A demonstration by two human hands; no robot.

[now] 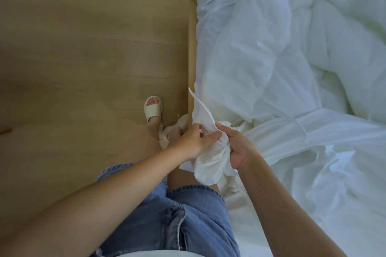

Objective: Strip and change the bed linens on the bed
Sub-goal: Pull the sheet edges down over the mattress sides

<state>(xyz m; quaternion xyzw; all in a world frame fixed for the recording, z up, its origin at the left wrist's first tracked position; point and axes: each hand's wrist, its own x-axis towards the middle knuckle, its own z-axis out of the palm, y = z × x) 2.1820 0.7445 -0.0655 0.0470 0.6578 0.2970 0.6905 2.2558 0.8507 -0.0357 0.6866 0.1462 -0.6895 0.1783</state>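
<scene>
A crumpled white duvet cover point(261, 52) lies heaped over the bed, with a puffy white duvet point(344, 37) further right. Its near corner point(208, 165) is bunched at the bed's edge. My right hand point(236, 146) grips that bunch, fingers curled round the gathered cloth. My left hand point(194, 142) pinches the same corner from the left, thumb against the fabric, and a pointed flap point(198, 106) sticks up above both hands.
The bed's wooden side rail point(191, 48) runs along the left edge of the linens. A wooden floor point(83, 58) spreads to the left. My feet in cream slippers point(153, 108) stand close to the rail.
</scene>
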